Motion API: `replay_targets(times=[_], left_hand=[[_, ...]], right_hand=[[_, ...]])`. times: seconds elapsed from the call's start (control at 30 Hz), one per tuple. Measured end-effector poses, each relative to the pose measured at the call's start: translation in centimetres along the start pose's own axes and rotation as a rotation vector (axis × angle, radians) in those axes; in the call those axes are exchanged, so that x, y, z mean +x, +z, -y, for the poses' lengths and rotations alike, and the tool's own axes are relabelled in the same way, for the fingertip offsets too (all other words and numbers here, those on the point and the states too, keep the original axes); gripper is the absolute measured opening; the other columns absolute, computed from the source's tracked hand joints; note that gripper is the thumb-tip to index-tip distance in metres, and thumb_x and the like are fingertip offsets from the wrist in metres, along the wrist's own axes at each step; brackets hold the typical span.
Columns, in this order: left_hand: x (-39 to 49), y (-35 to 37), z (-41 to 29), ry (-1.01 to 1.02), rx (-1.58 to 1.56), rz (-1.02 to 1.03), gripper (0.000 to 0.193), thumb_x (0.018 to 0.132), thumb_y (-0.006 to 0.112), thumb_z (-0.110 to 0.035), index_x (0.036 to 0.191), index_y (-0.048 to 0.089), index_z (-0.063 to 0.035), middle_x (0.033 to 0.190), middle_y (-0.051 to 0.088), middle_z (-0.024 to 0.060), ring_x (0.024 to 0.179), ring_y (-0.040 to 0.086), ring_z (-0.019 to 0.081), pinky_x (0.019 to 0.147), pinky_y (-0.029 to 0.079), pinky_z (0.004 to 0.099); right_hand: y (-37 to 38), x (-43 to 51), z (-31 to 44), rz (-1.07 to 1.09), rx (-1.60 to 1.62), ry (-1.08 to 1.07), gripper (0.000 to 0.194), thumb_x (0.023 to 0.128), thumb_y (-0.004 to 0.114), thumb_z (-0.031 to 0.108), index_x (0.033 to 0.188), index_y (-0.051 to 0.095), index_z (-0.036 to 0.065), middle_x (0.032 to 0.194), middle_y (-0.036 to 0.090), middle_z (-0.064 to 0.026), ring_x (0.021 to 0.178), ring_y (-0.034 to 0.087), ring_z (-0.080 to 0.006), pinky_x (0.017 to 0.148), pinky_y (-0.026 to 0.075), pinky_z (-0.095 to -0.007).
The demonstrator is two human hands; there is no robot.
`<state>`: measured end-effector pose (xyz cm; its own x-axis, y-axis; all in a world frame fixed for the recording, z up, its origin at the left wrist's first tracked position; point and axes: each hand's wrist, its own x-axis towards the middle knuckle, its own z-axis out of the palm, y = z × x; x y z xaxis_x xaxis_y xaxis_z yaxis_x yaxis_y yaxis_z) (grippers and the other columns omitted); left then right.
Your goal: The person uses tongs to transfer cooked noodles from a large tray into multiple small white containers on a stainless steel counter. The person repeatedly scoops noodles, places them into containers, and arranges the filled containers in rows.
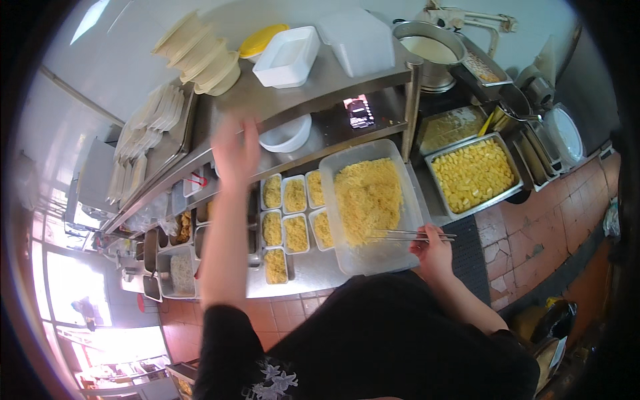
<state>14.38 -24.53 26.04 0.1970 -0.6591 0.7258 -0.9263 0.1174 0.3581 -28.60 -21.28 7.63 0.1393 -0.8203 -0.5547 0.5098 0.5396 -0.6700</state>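
Observation:
My right hand (432, 250) grips a pair of metal chopsticks (402, 235) near the front right edge of a large translucent plastic tub (367, 262). The chopsticks' tips touch shredded yellow noodles or rice-like food (370, 195) heaped in the tub. My left hand (237, 150), blurred, is raised in front of the upper steel shelf (300, 100), its fingers apart and nothing visible in them. Left of the tub, several small white rectangular containers (295, 232) hold portions of the same yellow food. The tub overlaps the edges of the nearest ones.
Stacked white trays (287, 57), cream bowls (210, 65) and clear containers (360, 45) stand on the shelf. Below are a white basin (287, 137) and a lit phone (359, 112). At right sit a steel pan of yellow cubes (472, 175) and a large pot (435, 75).

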Motion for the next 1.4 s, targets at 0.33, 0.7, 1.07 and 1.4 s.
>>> replay_targets(times=[0.33,0.7,1.07,1.4], left_hand=[[22.1,8.1,6.7,-0.509,0.430,0.803,0.033,0.089,0.068,-0.037,0.090,0.074,-0.0050,0.083,0.073,0.0073,0.069,0.070,0.0177,0.058,0.057,0.0327],[18.5,0.5,-1.6,-0.429,-0.153,0.118,0.040,0.094,0.057,-0.015,0.129,0.062,0.0036,0.120,0.068,0.0262,0.110,0.066,0.0440,0.099,0.052,0.0505],[-26.5,-6.4,-1.6,-0.546,-0.088,0.541,0.028,0.098,0.063,-0.011,0.121,0.067,0.0042,0.102,0.071,0.0196,0.093,0.070,0.0247,0.081,0.054,0.0367],[-45.6,-9.8,-10.2,-1.244,-0.312,0.369,0.034,0.097,0.053,-0.004,0.128,0.063,0.0041,0.096,0.071,0.0223,0.086,0.069,0.0235,0.078,0.053,0.0336]], right_hand=[[-2.9,-3.8,1.1,0.054,-0.397,-0.285,0.022,0.104,0.062,0.016,0.105,0.069,-0.005,0.085,0.069,-0.0082,0.068,0.065,-0.0144,0.062,0.053,-0.0273],[-2.8,1.3,-2.2,0.186,-0.455,-0.256,0.023,0.107,0.058,0.020,0.110,0.069,0.001,0.077,0.057,0.0020,0.062,0.049,-0.0058,0.055,0.041,-0.0232],[3.5,11.9,-8.8,0.454,-0.817,-0.477,0.023,0.101,0.066,0.020,0.104,0.071,-0.003,0.069,0.065,-0.0076,0.060,0.057,-0.0119,0.058,0.046,-0.0295],[5.2,12.7,-12.0,0.795,-1.251,-0.644,0.016,0.098,0.066,0.014,0.103,0.073,0.001,0.093,0.070,-0.0165,0.080,0.068,-0.0348,0.070,0.054,-0.0393]])
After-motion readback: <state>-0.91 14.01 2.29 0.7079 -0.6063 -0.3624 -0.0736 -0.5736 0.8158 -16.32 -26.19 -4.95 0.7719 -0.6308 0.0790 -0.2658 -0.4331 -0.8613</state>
